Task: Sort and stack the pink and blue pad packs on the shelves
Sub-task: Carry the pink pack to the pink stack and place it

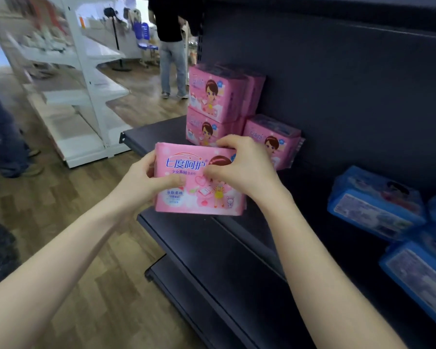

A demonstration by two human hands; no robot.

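Left hand (146, 177) gripped the left short edge of the held pink pack (186, 200), thumb pressed on the printed face, fingers hidden behind. Right hand (242, 170) curled over the top right corner, fingertips on the upper edge, thumb on the front. Pack was held upright in the air over the front lip of the dark shelf (224, 260), printed face toward the camera, long axis running left to right, text upright. Directly behind it stood the pink stack (217, 96), two packs high, against the back panel; the single pink pack (275, 144) stood just beside the stack to the right, partly covered by the right hand. Blue packs (375, 205) lay well apart at the right. Pack face: pink, blue characters, cartoon girl, white bear. White shelving (86, 96) and a person (173, 64) stood beyond on the wood floor (73, 210).
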